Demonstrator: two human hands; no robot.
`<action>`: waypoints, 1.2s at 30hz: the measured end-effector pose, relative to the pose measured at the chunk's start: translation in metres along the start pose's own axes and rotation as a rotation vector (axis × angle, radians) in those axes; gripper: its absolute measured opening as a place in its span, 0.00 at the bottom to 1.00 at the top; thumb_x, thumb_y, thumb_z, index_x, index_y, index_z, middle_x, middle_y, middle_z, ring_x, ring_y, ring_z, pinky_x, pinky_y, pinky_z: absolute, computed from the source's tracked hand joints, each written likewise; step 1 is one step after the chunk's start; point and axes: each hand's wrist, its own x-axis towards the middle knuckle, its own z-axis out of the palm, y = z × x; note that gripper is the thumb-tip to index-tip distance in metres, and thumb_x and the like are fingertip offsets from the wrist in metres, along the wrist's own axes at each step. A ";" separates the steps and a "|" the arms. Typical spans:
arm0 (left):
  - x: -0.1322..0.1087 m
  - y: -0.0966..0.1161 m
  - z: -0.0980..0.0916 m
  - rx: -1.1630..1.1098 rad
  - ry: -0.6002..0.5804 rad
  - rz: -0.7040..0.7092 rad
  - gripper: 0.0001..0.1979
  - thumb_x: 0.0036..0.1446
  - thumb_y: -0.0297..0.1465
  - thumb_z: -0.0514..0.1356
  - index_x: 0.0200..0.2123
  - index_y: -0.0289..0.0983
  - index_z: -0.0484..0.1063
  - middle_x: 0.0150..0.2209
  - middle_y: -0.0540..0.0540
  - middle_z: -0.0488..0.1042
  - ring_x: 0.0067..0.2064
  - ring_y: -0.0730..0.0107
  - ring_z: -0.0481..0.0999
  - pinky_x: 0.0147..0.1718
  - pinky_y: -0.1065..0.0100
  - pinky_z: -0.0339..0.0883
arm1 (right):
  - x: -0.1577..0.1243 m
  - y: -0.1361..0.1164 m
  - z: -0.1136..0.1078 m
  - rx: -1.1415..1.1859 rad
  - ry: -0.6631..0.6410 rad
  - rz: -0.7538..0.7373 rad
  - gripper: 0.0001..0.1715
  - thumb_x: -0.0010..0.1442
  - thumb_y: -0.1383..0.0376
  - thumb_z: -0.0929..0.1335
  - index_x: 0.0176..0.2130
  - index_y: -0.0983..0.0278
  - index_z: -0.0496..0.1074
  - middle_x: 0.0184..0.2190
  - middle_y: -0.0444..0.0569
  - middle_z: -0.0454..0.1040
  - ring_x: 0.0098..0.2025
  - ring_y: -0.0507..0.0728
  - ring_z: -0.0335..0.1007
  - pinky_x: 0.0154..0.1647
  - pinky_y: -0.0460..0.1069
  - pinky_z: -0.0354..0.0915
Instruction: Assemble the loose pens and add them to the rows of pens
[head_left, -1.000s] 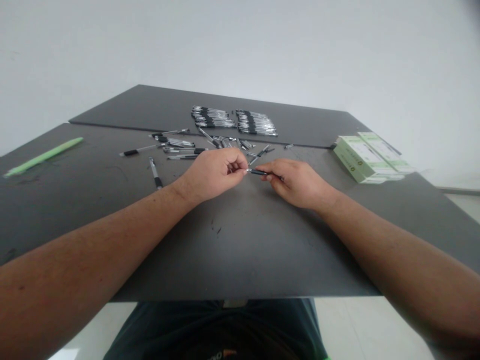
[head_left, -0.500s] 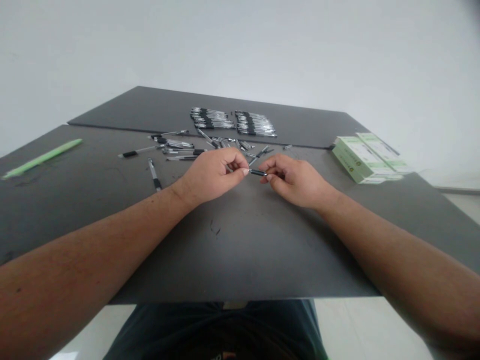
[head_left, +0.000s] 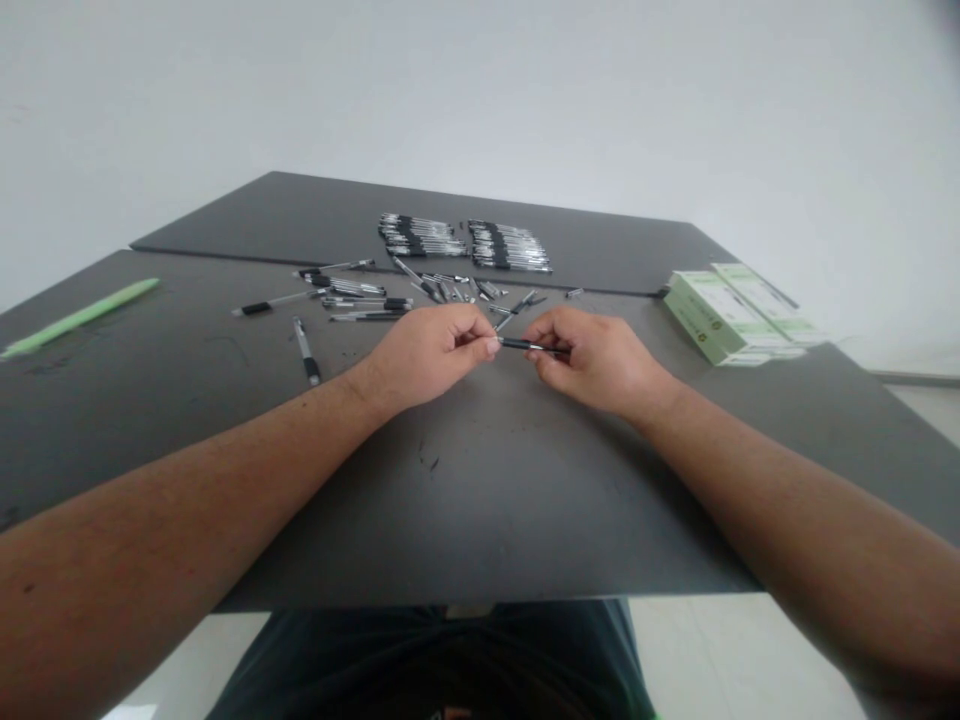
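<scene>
My left hand is closed, with thumb and forefinger pinching a pen that has a black grip and points to the right. At the pen's right end, my right hand is closed around it. A thin dark length runs from the grip into the right fingers; whether it is part of the pen or a separate refill, I cannot tell. The pen's rear is hidden in my left hand. Just beyond my hands lies a loose pile of clear pens and small parts. One pen lies left of my left wrist.
Two neat rows of pens, a left row and a right row, lie at the back of the dark table. Green-and-white boxes sit at the right. A long green pen-shaped object lies at far left.
My right hand has shifted slightly right along the pen, and more of a thin dark length now shows by its fingers. My left hand stays nearly in place.
</scene>
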 end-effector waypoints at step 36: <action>0.001 -0.006 0.000 0.098 0.000 0.095 0.10 0.70 0.39 0.62 0.41 0.40 0.81 0.36 0.49 0.84 0.38 0.63 0.82 0.41 0.64 0.68 | 0.005 0.003 -0.007 -0.094 -0.177 -0.029 0.10 0.75 0.61 0.69 0.43 0.60 0.81 0.38 0.52 0.84 0.41 0.61 0.77 0.44 0.52 0.65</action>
